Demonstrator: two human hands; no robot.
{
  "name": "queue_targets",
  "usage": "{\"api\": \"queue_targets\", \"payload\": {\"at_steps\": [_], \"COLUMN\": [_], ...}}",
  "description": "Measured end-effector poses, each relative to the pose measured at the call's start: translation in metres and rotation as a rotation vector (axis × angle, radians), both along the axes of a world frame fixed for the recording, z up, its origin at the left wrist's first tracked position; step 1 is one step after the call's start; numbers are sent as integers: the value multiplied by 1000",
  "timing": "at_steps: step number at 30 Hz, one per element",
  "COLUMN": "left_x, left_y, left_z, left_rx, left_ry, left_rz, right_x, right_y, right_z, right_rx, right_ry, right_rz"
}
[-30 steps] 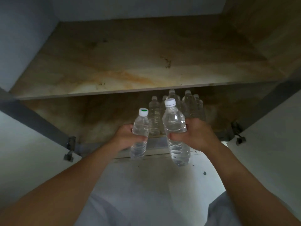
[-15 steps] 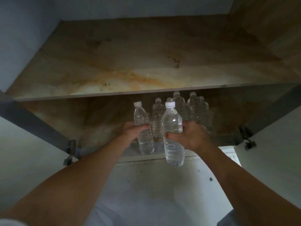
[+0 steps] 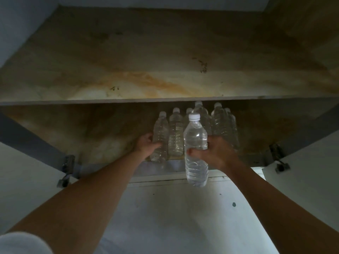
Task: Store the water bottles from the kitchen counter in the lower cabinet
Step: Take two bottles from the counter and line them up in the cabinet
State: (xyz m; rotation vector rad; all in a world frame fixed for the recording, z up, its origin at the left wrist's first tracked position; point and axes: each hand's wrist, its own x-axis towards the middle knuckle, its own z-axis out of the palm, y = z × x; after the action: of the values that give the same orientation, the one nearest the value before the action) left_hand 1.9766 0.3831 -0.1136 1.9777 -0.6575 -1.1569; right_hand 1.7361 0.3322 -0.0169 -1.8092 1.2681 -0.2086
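Observed: my right hand (image 3: 218,154) has its fingers (image 3: 194,153) clamped round the waist of a clear plastic water bottle with a white cap (image 3: 196,132). The bottle's long axis is upright, with the cap above the fingers and the base hanging below them, on the near side of the lower cabinet's front lip (image 3: 156,166).

Beyond the fingers, just behind that bottle, stands the cluster of stored clear bottles (image 3: 222,123).

My left hand (image 3: 146,146) has its fingers wrapped on a second clear capped bottle (image 3: 161,129). This one is upright inside the cabinet at the cluster's left end, just beside its neighbour (whether its base is seated I cannot tell).

Assessment: the left hand is nearer to release. The right bottle must travel forward from the fingers, kept vertical, to clear the lip without toppling the cluster.
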Motion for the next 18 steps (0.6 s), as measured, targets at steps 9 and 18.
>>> {"api": "queue_targets", "payload": {"at_steps": [9,18], "left_x": [0,9], "left_y": [12,11], "left_z": [-10,-20], "left_rx": [-3,12], "left_ry": [6,83], "left_rz": [21,33], "right_x": [23,95], "right_y": [-18,-66], "right_z": [-11,-8], "right_rx": [-76,-85], "right_ry": [3,208], "right_rz": [-57,-21]}}
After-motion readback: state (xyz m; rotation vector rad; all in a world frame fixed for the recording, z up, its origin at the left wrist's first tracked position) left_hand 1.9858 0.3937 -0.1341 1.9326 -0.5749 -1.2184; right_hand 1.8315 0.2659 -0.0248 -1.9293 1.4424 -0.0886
